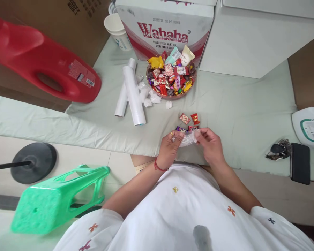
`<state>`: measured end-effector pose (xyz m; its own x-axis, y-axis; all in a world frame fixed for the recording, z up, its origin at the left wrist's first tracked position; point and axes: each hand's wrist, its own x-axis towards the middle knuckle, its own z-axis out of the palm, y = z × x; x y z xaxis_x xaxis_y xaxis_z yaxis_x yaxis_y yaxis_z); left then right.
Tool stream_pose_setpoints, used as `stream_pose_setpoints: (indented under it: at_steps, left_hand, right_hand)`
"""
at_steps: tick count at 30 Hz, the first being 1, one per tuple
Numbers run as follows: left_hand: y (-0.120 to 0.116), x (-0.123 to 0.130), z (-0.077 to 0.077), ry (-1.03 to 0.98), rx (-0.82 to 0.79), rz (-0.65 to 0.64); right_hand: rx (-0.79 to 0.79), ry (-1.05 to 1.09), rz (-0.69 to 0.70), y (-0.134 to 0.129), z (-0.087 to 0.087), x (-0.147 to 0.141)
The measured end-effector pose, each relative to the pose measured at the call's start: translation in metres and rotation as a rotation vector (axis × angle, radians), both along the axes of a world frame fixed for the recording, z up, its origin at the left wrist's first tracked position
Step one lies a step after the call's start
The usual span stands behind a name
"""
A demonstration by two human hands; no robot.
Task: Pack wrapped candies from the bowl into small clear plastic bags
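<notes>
A crinkled clear plastic bag [187, 140] is stretched between my two hands at the table's front edge. My left hand [169, 144] pinches its left end, and my right hand [209, 143] pinches the other end. Just beyond the bag lie a red-and-white wrapped candy [184, 118], a red wrapped candy [195, 119], a purple candy [181, 129] and a dark red candy [193, 128], the last two partly covered by the bag and fingers. Farther back, a bowl [170, 96] is heaped with wrapped sweets.
Two white rolls [134, 96] lie crossed beside crumpled clear plastic [154, 96]. Behind the bowl stands a Wahaha carton [164, 21]. A red jug [42, 59] is at left; a phone [300, 163] and keys [278, 150] lie at right. A green stool [45, 205] is on the floor.
</notes>
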<state>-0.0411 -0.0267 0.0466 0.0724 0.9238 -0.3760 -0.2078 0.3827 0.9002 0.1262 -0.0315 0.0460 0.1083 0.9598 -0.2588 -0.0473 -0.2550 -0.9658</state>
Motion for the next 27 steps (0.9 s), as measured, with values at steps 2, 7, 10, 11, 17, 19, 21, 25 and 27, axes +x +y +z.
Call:
stream_pose_setpoints:
  at_steps: [2, 7, 10, 11, 17, 19, 21, 25, 27]
  left_hand:
    - [0.002, -0.002, 0.001, -0.114, -0.075, 0.02]
    - [0.004, -0.005, -0.002, -0.218, -0.093, 0.06]
    - [0.001, -0.002, -0.005, -0.187, -0.028, 0.063]
    - [0.0, -0.001, -0.006, -0.185, -0.024, 0.046]
    - [-0.002, -0.006, -0.007, -0.111, -0.01, -0.002]
    - [-0.002, -0.01, -0.006, -0.084, -0.001, 0.002]
    - [-0.002, -0.011, -0.003, -0.102, -0.02, -0.008]
    - [-0.002, -0.007, 0.003, -0.145, -0.069, -0.001]
    - [-0.002, -0.006, 0.004, -0.161, -0.071, -0.003]
  right_hand:
    - [-0.122, 0.176, -0.069, 0.004, -0.005, 0.007]
    - [0.054, -0.109, -0.215, -0.009, 0.001, 0.014]
    - [0.294, -0.355, -0.035, -0.018, 0.01, 0.005]
    - [0.325, -0.395, 0.051, -0.019, 0.012, 0.001]
    - [0.122, -0.185, -0.007, -0.002, 0.002, 0.008]
    - [-0.014, 0.03, -0.068, 0.002, -0.001, 0.019]
    - [-0.135, 0.183, -0.075, 0.004, -0.004, 0.028]
    - [-0.111, 0.153, -0.103, -0.002, -0.005, 0.03]
    - [0.023, 0.005, -0.091, -0.008, -0.004, 0.025]
